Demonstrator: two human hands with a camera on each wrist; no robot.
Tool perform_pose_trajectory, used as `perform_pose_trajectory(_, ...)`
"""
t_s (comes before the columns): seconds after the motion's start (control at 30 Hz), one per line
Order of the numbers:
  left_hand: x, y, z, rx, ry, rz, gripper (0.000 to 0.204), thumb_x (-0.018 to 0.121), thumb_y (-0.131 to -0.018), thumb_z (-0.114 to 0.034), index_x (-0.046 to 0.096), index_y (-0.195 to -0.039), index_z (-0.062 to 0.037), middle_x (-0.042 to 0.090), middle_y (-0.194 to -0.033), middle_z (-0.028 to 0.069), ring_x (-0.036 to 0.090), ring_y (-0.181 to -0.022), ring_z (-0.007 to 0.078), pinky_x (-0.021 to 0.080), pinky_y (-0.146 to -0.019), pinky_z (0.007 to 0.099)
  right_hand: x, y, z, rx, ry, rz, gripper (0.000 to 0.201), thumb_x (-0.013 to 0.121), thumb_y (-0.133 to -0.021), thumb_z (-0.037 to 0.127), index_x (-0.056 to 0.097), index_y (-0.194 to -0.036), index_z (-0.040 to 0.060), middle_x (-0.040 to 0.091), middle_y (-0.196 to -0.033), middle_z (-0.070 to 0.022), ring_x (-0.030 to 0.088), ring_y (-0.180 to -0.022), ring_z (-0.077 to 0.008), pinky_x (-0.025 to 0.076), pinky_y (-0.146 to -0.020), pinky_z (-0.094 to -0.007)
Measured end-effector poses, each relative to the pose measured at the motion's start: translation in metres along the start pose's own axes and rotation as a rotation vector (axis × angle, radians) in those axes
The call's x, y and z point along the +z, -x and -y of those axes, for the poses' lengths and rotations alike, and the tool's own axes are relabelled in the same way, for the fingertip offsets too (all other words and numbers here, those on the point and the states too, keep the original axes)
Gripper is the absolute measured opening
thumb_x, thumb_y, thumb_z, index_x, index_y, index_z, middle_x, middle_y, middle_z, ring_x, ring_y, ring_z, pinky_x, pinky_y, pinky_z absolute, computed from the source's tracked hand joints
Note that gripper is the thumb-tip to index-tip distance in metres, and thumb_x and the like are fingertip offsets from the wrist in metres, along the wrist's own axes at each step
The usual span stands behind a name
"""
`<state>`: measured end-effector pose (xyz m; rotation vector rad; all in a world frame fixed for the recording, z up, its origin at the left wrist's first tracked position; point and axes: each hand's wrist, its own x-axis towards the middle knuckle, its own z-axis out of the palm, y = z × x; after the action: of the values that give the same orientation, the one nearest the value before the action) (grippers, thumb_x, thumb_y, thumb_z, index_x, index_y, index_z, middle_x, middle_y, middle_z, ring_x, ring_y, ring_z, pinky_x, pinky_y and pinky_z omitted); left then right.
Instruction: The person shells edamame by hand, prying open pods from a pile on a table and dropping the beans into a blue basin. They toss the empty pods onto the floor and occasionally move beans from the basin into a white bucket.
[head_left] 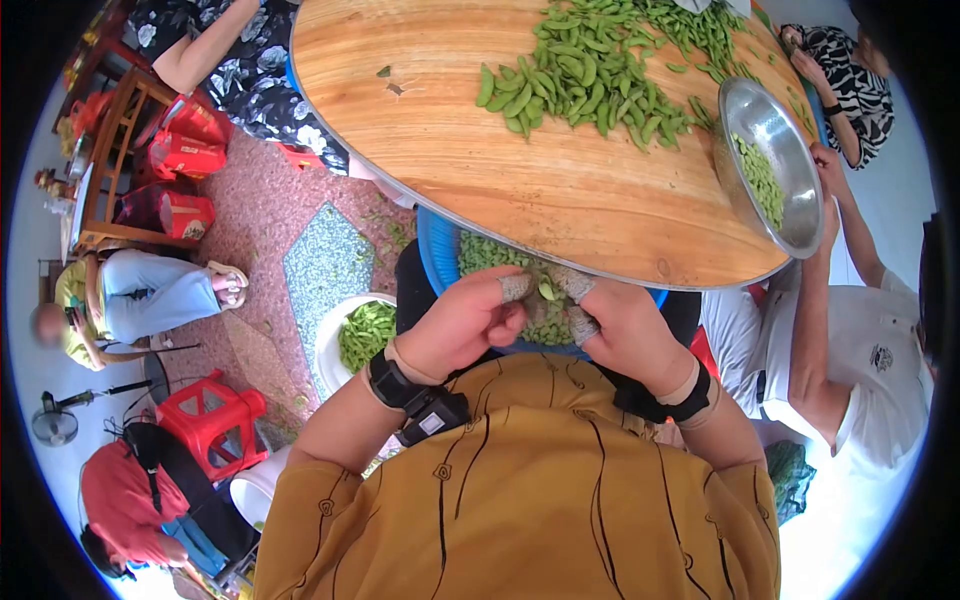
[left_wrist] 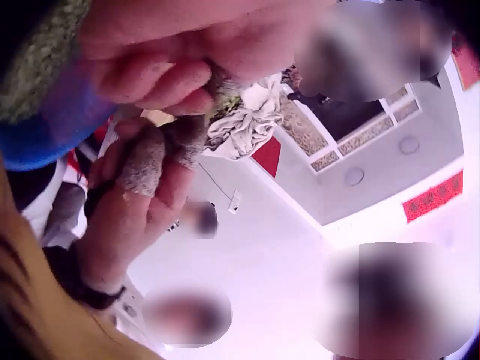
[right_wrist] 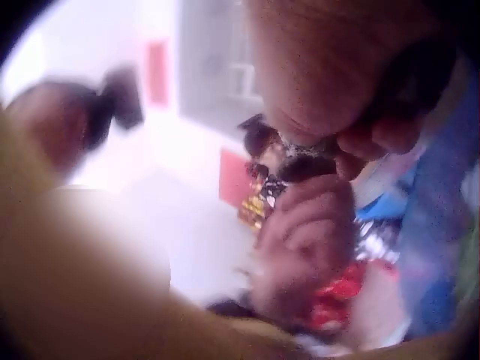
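Note:
Over a blue basin [head_left: 431, 250] on the person's lap, both hands meet at a green soybean pod [head_left: 548, 290]. The left hand [head_left: 462, 322] pinches it from one side, its other fingers curled into the palm. From the other side the right hand [head_left: 632, 325] grips it with thumb and forefinger. Grey wrappings [head_left: 572, 283] cover several fingertips. Loose green beans [head_left: 485, 254] fill the basin below. In the left wrist view, the right hand [left_wrist: 124, 217] faces the left close up, and the pod is mostly hidden. The right wrist view is blurred.
A wooden table [head_left: 430, 110] overhangs the basin, bearing a heap of pods [head_left: 590, 75]. Near its right edge a metal bowl [head_left: 735, 100] with beans is held by another person. A white bucket [head_left: 328, 345] of green pods stands on the floor at left, near a red stool [head_left: 212, 420].

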<state>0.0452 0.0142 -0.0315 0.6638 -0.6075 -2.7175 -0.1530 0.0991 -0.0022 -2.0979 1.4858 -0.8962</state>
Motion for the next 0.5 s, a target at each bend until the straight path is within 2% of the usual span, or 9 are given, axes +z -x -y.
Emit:
perform_pose_trajectory(0.03,0.000,-0.001,0.000,-0.001,-0.231,-0.128,0.018,0.044,-0.093,-0.015,0.057,-0.098,-0.0027,0.049,-0.063,0.0006,0.037,-0.051,0.0061,0.028,-0.045,0.0215,-0.003,0.005,-0.002,0.079,0.129,0.142,0.035,0.064,-0.075,0.006,0.058,-0.109,0.0016,0.060,-0.082,-0.0199,0.059,-0.069,-0.0358,0.049,-0.065,-0.0364)
perform_pose_trajectory(0.07,-0.001,-0.001,0.002,-0.005,-0.229,-0.128,0.018,0.044,-0.093,-0.015,0.057,-0.098,-0.0027,0.049,-0.063,0.0006,0.037,-0.051,0.0061,0.028,-0.045,0.0215,-0.001,0.007,-0.003,0.083,0.128,0.143,0.035,0.064,-0.075,0.006,0.058,-0.109,0.0016,0.060,-0.082,-0.0199,0.059,-0.069,-0.0358,0.049,-0.065,-0.0364)
perform_pose_trajectory(0.13,-0.001,-0.003,0.007,0.039,-0.335,-0.177,0.020,0.044,-0.091,-0.015,0.057,-0.098,-0.0013,0.049,-0.064,0.0002,0.037,-0.051,0.0057,0.028,-0.045,0.0208,0.000,0.008,-0.004,0.308,-0.193,0.035,0.031,0.064,-0.077,0.008,0.058,-0.106,0.0005,0.062,-0.076,-0.0132,0.059,-0.060,-0.0254,0.048,-0.058,-0.0316)
perform_pose_trajectory(0.17,0.000,-0.004,0.009,0.037,-0.334,-0.174,0.020,0.044,-0.091,-0.015,0.057,-0.098,-0.0013,0.049,-0.064,0.0002,0.037,-0.051,0.0057,0.028,-0.045,0.0208,-0.003,0.004,-0.001,0.311,-0.191,0.034,0.031,0.064,-0.077,0.008,0.058,-0.106,0.0005,0.062,-0.076,-0.0132,0.059,-0.060,-0.0254,0.048,-0.058,-0.0316)
perform_pose_trajectory(0.23,0.001,-0.005,0.011,0.054,-0.271,-0.120,0.022,0.047,-0.093,-0.015,0.053,-0.106,0.0017,0.054,-0.072,0.0055,0.038,-0.049,0.0082,0.028,-0.045,0.0217,-0.012,-0.009,0.011,0.728,-0.535,0.097,0.028,0.065,-0.079,0.009,0.058,-0.104,0.0001,0.059,-0.071,-0.0050,0.055,-0.055,-0.0128,0.045,-0.052,-0.0263)
perform_pose_trajectory(0.27,0.002,-0.004,0.010,0.053,-0.275,-0.115,0.022,0.047,-0.093,-0.015,0.053,-0.106,0.0017,0.054,-0.072,0.0055,0.038,-0.049,0.0082,0.028,-0.045,0.0217,-0.010,-0.009,0.007,0.728,-0.532,0.090,0.028,0.065,-0.079,0.009,0.058,-0.104,0.0001,0.059,-0.071,-0.0050,0.055,-0.055,-0.0128,0.045,-0.052,-0.0263)
perform_pose_trajectory(0.33,0.002,0.000,0.007,-0.014,0.024,-0.020,0.021,0.050,-0.093,-0.016,0.054,-0.104,0.0015,0.054,-0.071,0.0053,0.037,-0.047,0.0084,0.028,-0.045,0.0226,-0.004,-0.008,-0.004,0.705,-0.838,0.124,0.024,0.065,-0.079,0.010,0.059,-0.101,0.0011,0.057,-0.070,0.0004,0.051,-0.055,-0.0048,0.042,-0.048,-0.0219)
perform_pose_trajectory(0.47,-0.005,0.004,0.007,-0.099,0.063,-0.029,0.019,0.052,-0.093,-0.017,0.055,-0.100,0.0008,0.051,-0.066,0.0032,0.036,-0.047,0.0080,0.026,-0.044,0.0222,-0.002,-0.011,-0.002,0.707,-0.740,0.218,0.024,0.066,-0.078,0.009,0.060,-0.099,0.0014,0.056,-0.068,-0.0019,0.053,-0.058,-0.0065,0.044,-0.052,-0.0245)
perform_pose_trajectory(0.5,-0.009,0.003,0.007,-0.105,-0.087,-0.017,0.019,0.052,-0.093,-0.017,0.055,-0.098,0.0006,0.050,-0.065,0.0025,0.036,-0.047,0.0075,0.026,-0.043,0.0220,0.003,-0.012,-0.001,0.557,-0.617,0.182,0.024,0.067,-0.076,0.010,0.059,-0.097,-0.0001,0.056,-0.068,-0.0042,0.054,-0.058,-0.0098,0.045,-0.054,-0.0261)
